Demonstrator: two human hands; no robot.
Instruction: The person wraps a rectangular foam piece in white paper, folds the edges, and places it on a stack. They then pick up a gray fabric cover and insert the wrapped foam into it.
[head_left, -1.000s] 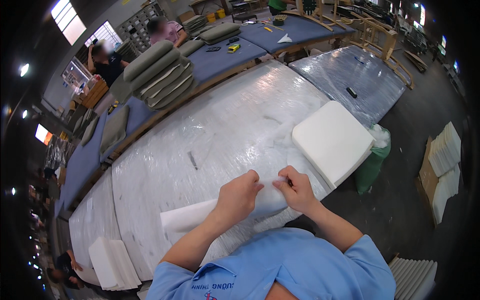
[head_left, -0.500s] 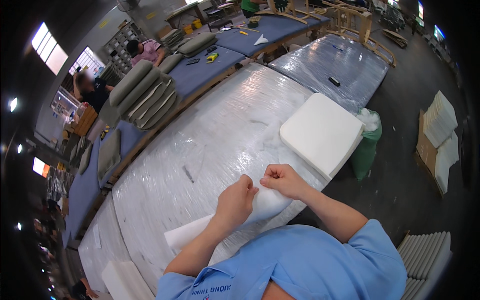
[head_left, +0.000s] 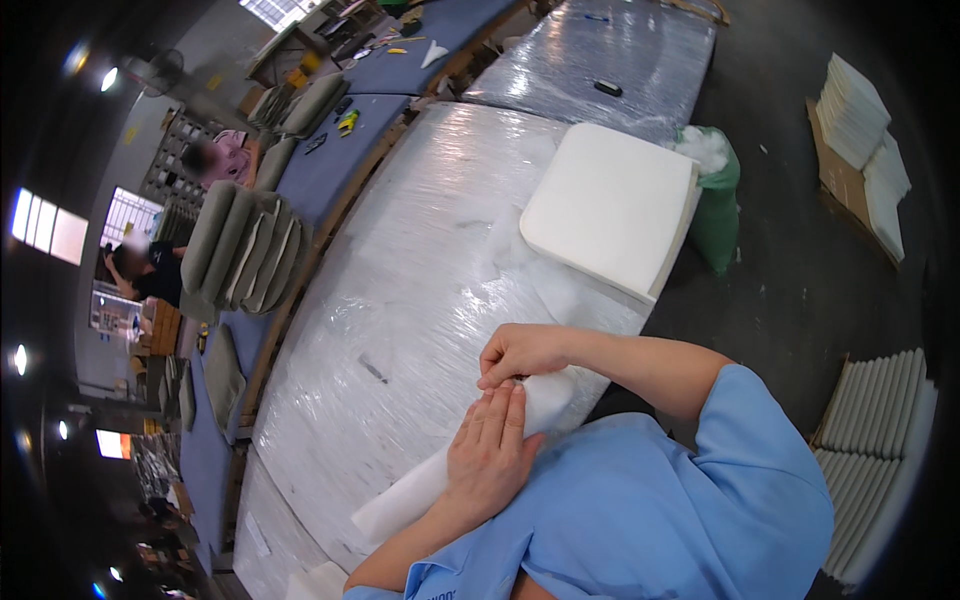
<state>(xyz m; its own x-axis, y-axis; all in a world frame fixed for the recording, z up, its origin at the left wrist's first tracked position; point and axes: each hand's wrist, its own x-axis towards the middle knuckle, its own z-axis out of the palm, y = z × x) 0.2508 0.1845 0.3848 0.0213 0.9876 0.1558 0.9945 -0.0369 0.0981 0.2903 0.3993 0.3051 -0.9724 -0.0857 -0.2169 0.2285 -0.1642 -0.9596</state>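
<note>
A long white piece of soft padding (head_left: pixel 408 497) lies along the near edge of the plastic-wrapped table, close against my body. My left hand (head_left: pixel 490 445) rests flat on it, fingers stretched out and side by side. Just beyond those fingertips is my right hand (head_left: pixel 522 353), its fingers curled into a pinch at the padding's far edge. Whatever is between its thumb and fingers is hidden. A thick white seat-shaped foam cushion (head_left: pixel 608 205) with rounded corners lies farther off to the right on the table.
Clear plastic wrap covers the table (head_left: pixel 360 310). At its right edge stands a green sack (head_left: pixel 716 215) of white fluff. Stacked foam sheets (head_left: pixel 868 470) are on the right. Grey cushions (head_left: pixel 245 245) are piled on a blue bench (head_left: pixel 345 160), with co-workers beyond.
My left hand has opened from a curled grip and now lies flat on the padding. The right hand has shifted left toward its fingertips, still pinched. The whole view has turned.
</note>
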